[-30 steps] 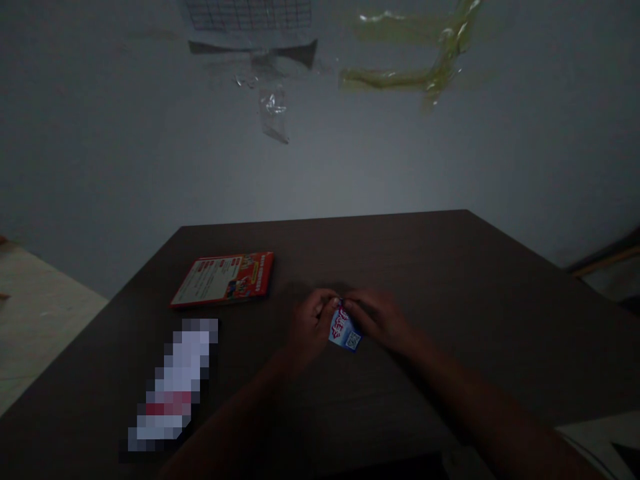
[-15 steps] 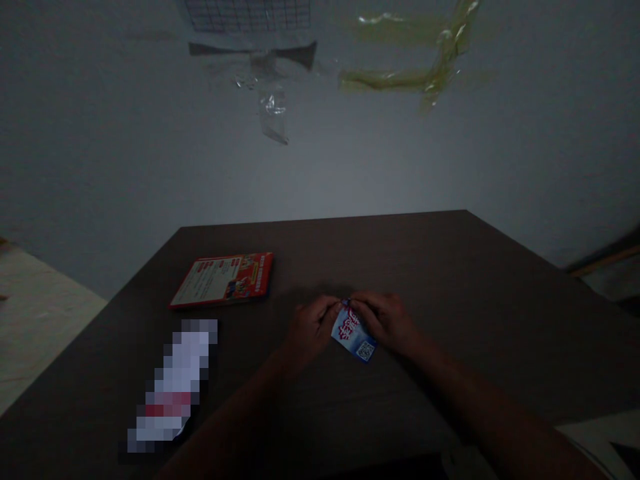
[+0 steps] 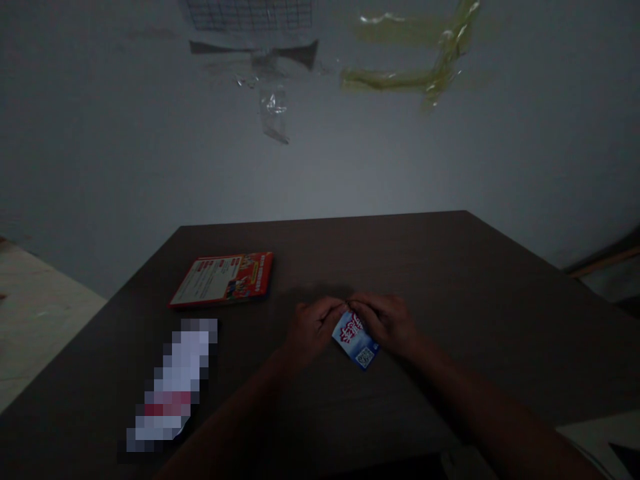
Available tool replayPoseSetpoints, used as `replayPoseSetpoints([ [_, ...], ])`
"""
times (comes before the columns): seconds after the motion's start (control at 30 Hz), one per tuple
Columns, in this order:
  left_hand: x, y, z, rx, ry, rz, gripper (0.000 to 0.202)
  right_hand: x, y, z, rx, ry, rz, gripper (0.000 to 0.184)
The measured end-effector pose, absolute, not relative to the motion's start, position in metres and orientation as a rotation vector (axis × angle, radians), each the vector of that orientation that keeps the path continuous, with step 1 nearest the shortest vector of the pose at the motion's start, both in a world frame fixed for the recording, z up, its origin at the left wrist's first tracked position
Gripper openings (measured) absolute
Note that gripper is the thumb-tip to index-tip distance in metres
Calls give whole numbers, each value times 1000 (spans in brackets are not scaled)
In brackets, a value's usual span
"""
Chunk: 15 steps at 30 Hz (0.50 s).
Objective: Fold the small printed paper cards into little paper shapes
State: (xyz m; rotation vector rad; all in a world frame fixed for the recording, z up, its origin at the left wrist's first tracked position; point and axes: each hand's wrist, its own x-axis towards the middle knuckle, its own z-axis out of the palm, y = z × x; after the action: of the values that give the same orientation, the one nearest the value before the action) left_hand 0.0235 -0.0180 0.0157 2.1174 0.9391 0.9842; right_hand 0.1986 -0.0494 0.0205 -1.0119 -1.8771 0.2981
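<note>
A small blue card (image 3: pixel 356 339) with red-and-white lettering and a QR code at its lower corner is pinched at its upper edge between both hands. My left hand (image 3: pixel 315 328) grips it from the left with thumb and fingers pressed together. From the right, my right hand (image 3: pixel 387 323) pinches the same upper edge, its fingertips meeting those of the left. The fingers cover the top of the card, so what they do there is hidden. Its lower part hangs free above the table.
Both forearms reach over a dark brown table (image 3: pixel 350 247). A red-edged booklet or flat box (image 3: pixel 220 280) lies at the left. Nearer to me is a pixelated, phone-shaped object (image 3: pixel 173 383). Behind the table stands a pale wall (image 3: pixel 320 160) with tape strips (image 3: pixel 390 80).
The fingertips have drawn slightly closer together over the card's top edge. The card's lower end has shifted a little downward; the other things lie as before.
</note>
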Motion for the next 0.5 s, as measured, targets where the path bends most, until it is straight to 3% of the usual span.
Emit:
replayPoseSetpoints([
  [0.5,25,-20,16,2048,878,954,24,202,-47,16,-1071,-1822,421,17],
])
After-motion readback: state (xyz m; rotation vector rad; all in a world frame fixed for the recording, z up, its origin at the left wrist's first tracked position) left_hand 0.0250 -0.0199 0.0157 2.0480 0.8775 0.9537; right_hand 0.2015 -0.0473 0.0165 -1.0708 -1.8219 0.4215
